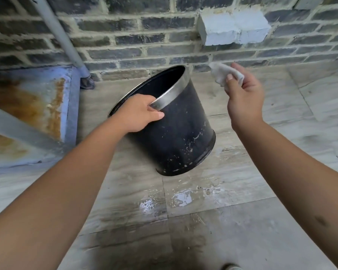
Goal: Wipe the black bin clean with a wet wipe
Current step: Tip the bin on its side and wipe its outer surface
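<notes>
The black bin [180,129] is round with a silver band at its rim and pale smears and specks on its side. It is tilted, its mouth turned up and to the back left, its base off the floor. My left hand [139,112] grips the rim, thumb outside and fingers inside. My right hand [244,96] is to the right of the bin's rim and apart from it, pinching a crumpled greyish wet wipe [222,74] that sticks out above the fingers.
A dark brick wall [144,41] runs across the back. A grey pipe [61,36] slants down to the floor at left, beside a rusty blue-edged metal panel [35,106]. The tiled floor has wet patches [180,198] in front of the bin.
</notes>
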